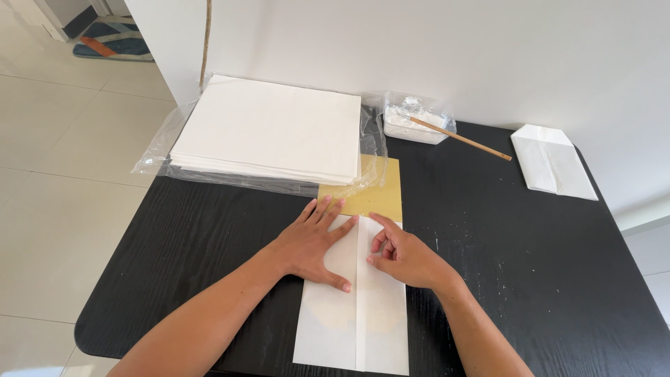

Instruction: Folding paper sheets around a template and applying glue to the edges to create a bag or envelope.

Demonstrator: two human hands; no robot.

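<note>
Both flaps of the white sheet [352, 307] already meet under our flat left hand [310, 244] and pressing right fingertips [377, 241], its far end unfolded.

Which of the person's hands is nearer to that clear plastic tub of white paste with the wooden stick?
The right hand. It lies below and slightly left of the clear plastic tub; the left hand lies farther left on the folded white paper.

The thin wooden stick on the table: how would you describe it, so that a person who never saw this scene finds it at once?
Start at the black table and go to its far edge by the white wall, just right of the big stack of white paper. There a small clear tub of white paste stands, and the stick leans out of it, slanting right. It is the only long, brown, rod-shaped thing there.
</note>
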